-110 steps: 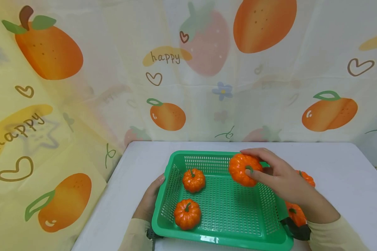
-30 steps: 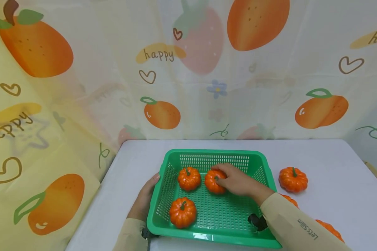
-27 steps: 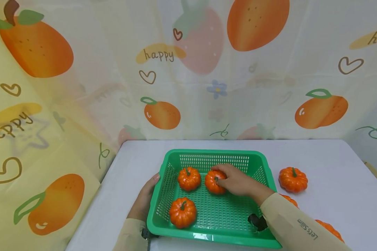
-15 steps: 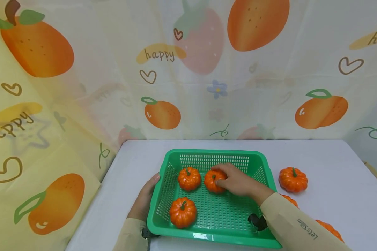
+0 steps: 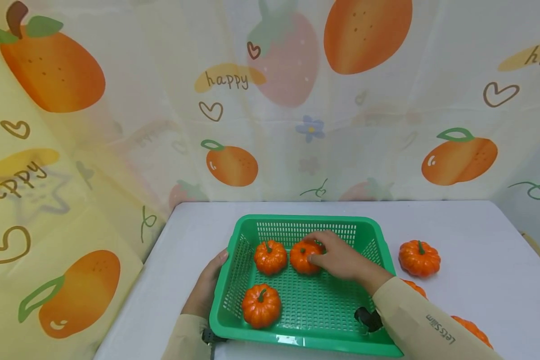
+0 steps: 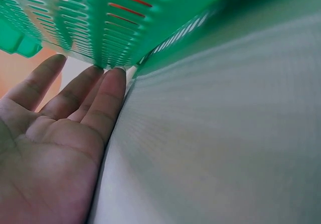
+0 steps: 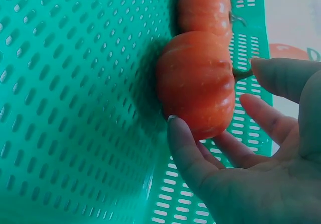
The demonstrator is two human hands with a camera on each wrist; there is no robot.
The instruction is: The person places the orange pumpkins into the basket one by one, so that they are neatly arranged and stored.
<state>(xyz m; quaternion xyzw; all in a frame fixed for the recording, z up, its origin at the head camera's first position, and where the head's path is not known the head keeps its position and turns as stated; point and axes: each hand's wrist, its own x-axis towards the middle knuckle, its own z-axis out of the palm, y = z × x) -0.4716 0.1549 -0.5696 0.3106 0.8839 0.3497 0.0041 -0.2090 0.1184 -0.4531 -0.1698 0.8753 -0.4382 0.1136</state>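
Left wrist, unlike head: palm (image 6: 42, 184) | left grip (image 6: 57, 138) wide at basket (image 6: 170, 18) | right grip (image 7: 251, 179) wide round pumpkin (image 7: 198, 83)

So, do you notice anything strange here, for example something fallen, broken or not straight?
No, nothing stands out. Three pumpkins sit stem-up inside the green basket, and I see nothing spilled or broken. Two other pumpkins are partly hidden by the right sleeve, so I cannot fully check them.

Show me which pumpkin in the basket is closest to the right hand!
The back-right pumpkin, the one at the right hand; the back-left pumpkin and front-left pumpkin sit farther left.
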